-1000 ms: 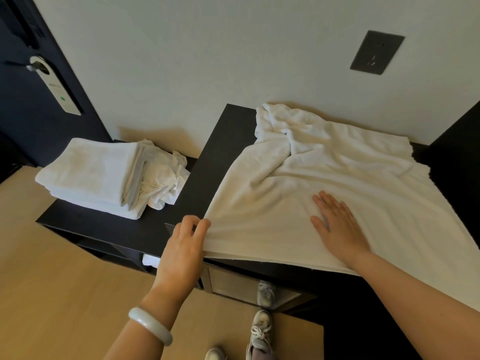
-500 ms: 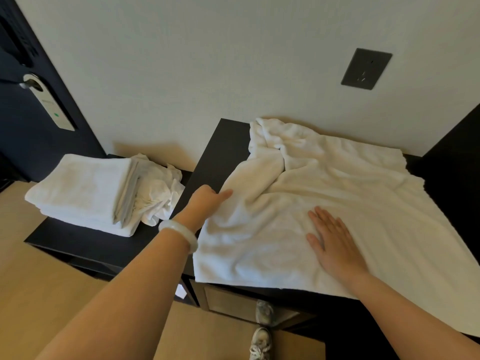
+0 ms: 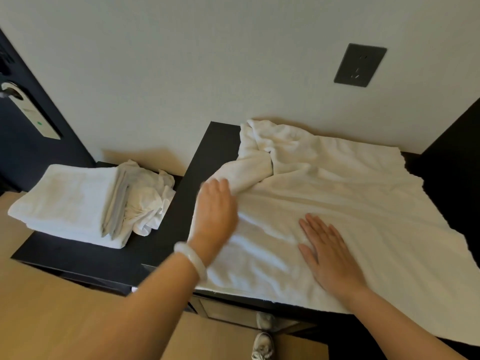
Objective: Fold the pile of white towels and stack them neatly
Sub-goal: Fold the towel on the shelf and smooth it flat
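Observation:
A large white towel lies spread over the higher black cabinet top, with a twisted, bunched fold at its far left corner. My right hand rests flat and open on the towel's near middle. My left hand, blurred by motion and wearing a pale bangle, lies flat with its fingers extended on the towel's left edge, just below the bunched fold. On the lower black shelf to the left sits a stack of folded white towels, with a crumpled white towel beside it.
A white wall runs behind the cabinet and carries a dark socket plate. A dark door with a hanging tag stands at far left. Wood floor lies below, and shoes show at the cabinet's foot.
My left hand let go of the towel's near left corner and moved up along its left edge toward the bunched fold. My right hand stayed pressed flat on the towel.

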